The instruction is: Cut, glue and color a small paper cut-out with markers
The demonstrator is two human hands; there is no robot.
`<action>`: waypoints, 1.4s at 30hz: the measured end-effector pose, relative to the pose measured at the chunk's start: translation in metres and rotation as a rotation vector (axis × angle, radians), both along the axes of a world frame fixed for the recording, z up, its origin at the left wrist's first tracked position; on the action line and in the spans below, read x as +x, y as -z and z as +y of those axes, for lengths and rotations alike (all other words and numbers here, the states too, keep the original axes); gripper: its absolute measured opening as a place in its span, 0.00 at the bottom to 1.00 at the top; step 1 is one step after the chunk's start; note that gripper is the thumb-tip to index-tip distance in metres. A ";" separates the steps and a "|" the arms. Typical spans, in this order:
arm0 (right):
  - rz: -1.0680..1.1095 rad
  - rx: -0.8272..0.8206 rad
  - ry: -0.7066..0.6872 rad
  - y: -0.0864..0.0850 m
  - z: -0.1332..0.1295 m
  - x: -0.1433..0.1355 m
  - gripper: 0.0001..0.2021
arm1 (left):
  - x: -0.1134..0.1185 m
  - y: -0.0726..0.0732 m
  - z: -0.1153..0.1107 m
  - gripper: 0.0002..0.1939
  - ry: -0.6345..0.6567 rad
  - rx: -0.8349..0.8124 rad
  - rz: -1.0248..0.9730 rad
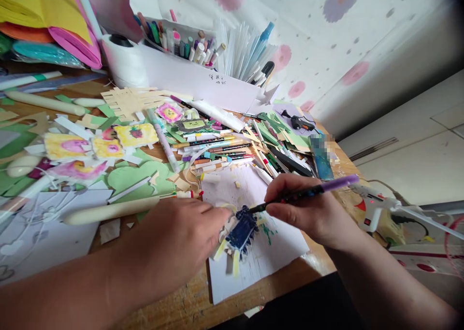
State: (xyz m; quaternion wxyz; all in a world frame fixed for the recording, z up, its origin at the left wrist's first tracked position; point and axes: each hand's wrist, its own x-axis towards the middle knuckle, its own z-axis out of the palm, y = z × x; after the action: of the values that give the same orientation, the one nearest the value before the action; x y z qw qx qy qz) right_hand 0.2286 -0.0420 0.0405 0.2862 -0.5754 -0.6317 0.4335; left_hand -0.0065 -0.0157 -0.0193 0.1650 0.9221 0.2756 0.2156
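A small paper piece coloured dark blue (242, 231), with pale yellow strips along its edge, lies over a white sheet (232, 287). My left hand (181, 238) is closed at its left edge, thumb and fingers pressed on it. Between the fingers of my right hand (308, 209) is a marker pen (340, 182) with a dark barrel and a purple end. Its tip points left and meets the top of the blue area. Green marks (268, 233) show on the sheet to the right.
Many loose markers (217, 149) and paper scraps crowd the table behind the sheet. Painted paper pieces (136, 134) lie to the left. A white box of pens (203, 81) stands at the back beside a white roll (125, 62). At right is a power strip (375, 207).
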 end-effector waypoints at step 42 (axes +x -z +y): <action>-0.220 0.106 -0.106 0.024 0.013 -0.015 0.14 | 0.000 -0.015 -0.001 0.10 0.215 -0.094 0.352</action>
State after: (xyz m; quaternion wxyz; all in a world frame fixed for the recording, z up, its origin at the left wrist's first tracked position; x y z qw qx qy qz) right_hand 0.2134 -0.0288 0.0163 0.2217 -0.5693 -0.7109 0.3485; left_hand -0.0067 -0.0172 -0.0039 0.1791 0.9610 0.2097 0.0195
